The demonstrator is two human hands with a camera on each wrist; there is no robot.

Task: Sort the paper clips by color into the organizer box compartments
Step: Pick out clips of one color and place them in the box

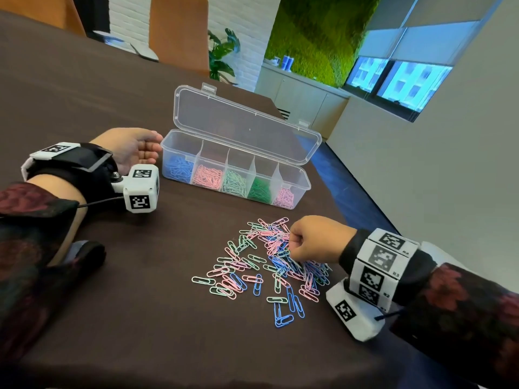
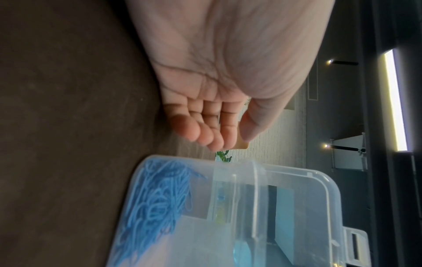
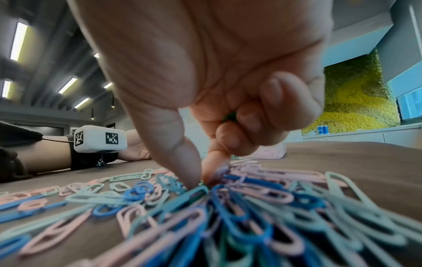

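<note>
The loose pile of paper clips [image 1: 264,265] lies nearest on the dark table [image 1: 112,318], blue, pink and pale green mixed and lying at every angle. The right hand [image 1: 310,242] is down on the pile's right side, thumb and forefinger tips [image 3: 194,178] pressed together into the heap; they seem to close on a dark green clip [image 3: 194,197], though blur hides the grip itself. The other three fingers are curled into the palm over a speck of green, likely clips already gathered. That clip's long axis runs toward the wrist, so the lift is probably straight up. Farther off, the open organizer box [image 1: 302,175] stands beyond the pile, up and to the left of this hand, the dark green compartment [image 1: 259,192] fourth from the left. The left hand [image 1: 134,148] rests beside the box's left end, fingers loosely curved, holding nothing
</note>
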